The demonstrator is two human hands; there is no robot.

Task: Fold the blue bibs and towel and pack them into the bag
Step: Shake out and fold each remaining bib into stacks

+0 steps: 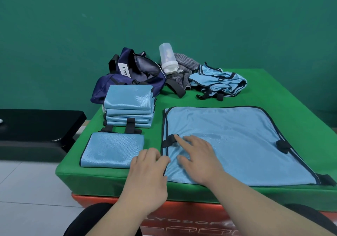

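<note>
- Fingers [160,160] of the left hand [147,170] are curled, and the left hem of the spread bib [237,141] is pinched between them and the thumb.
- Fingers [182,140] of the right hand [198,156] are held straight and slightly spread. Nothing is gripped. The palm is laid flat on the spread bib near its left edge, and the index fingertip is at a black strap [168,142] fixed to that edge.
- The spread bib, light blue with dark piping, is laid flat on the green padded desk [182,100].
- A second black tab [282,146] is seen at the spread bib's right edge.
- Just left of the spread bib, a single folded bib [113,150] is laid, with two black straps pointing away from the person.
- Left of the spread bib's far corner, a stack of folded bibs [128,106] is set.
- Behind the spread bib and to the left, a navy bag [131,77] is seen unzipped, its mouth gaping and a white label showing.
- Straight behind the spread bib, apart from it, a heap of unfolded bibs [217,82] is piled, with black straps trailing out.
- Further behind the spread bib, a grey towel [182,68] is crumpled, and a translucent bottle [167,58] is propped tilted on it with its white cap lowest.
</note>
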